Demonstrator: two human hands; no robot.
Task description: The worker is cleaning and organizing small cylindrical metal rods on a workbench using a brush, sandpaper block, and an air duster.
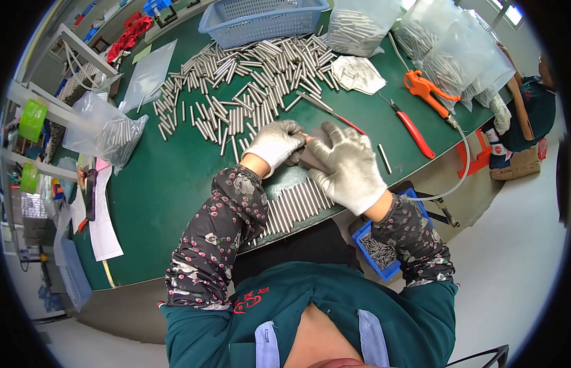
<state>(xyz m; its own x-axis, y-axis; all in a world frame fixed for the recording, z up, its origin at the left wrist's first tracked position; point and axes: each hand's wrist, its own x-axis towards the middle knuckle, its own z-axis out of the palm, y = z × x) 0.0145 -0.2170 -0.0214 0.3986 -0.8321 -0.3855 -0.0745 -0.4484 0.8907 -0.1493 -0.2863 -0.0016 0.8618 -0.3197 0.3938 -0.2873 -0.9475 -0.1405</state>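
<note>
Both my hands wear pale gloves with grey, worn fingers and meet over the green table. My left hand (pixel 274 145) is closed, its fingertips pinched together; what they hold is hidden. Beside it, my right hand (pixel 353 167) has its fingers bent over a flat brownish piece (pixel 314 161), which shows between thumb and fingers. Just below the hands lies a neat row of metal pins (pixel 295 205), side by side near the table's front edge. Beyond them spreads a large loose pile of similar pins (pixel 261 73). One single pin (pixel 384 159) lies to the right of my right hand.
A blue basket (pixel 261 21) stands behind the pile. Bags of pins (pixel 357 27) stand at the back, another bag (pixel 117 135) at left. Tweezers (pixel 331 112), red-handled cutters (pixel 414 130), a white cloth (pixel 358 75) and an orange air gun (pixel 428 92) lie right. A blue bin (pixel 393 270) sits below.
</note>
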